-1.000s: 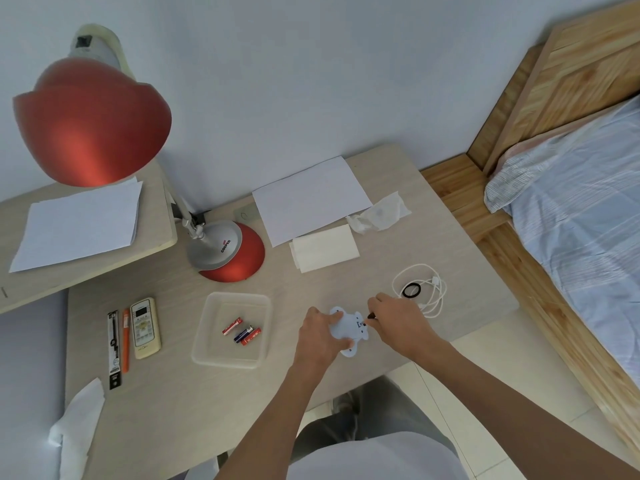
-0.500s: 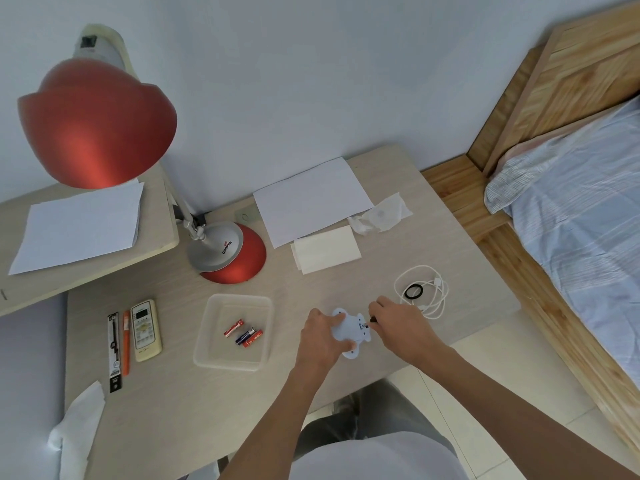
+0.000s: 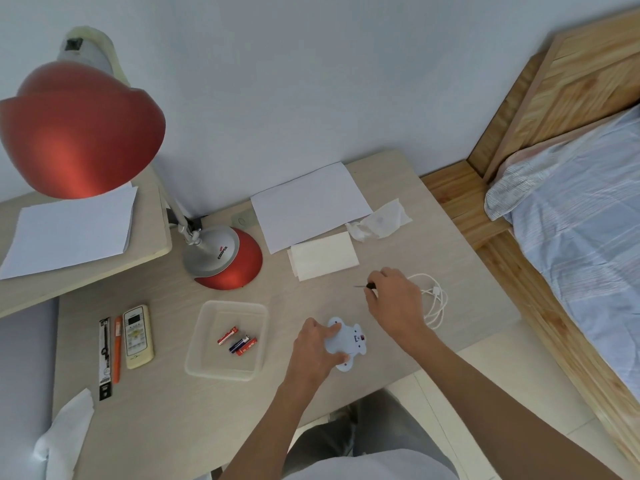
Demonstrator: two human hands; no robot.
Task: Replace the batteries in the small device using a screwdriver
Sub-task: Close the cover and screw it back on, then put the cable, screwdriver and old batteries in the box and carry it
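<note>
A small white bear-shaped device (image 3: 348, 342) lies on the desk near its front edge. My left hand (image 3: 317, 348) grips its left side and holds it down. My right hand (image 3: 394, 301) hovers above and to the right of the device, closed on a small screwdriver (image 3: 365, 286) whose thin tip points left, clear of the device. Three small batteries (image 3: 238, 342), red and blue, lie in a clear plastic tray (image 3: 227, 370) to the left of my left hand.
A red desk lamp (image 3: 221, 259) stands at the back left. White paper (image 3: 308, 206), a folded napkin (image 3: 323, 256) and a crumpled tissue (image 3: 379, 221) lie behind my hands. A white cable (image 3: 438, 301) sits right of them. A remote (image 3: 138, 336) and pens (image 3: 117, 348) lie far left.
My right hand has lifted the screwdriver off the device and moved it up and back, away from it. My left hand has stayed on the device.
</note>
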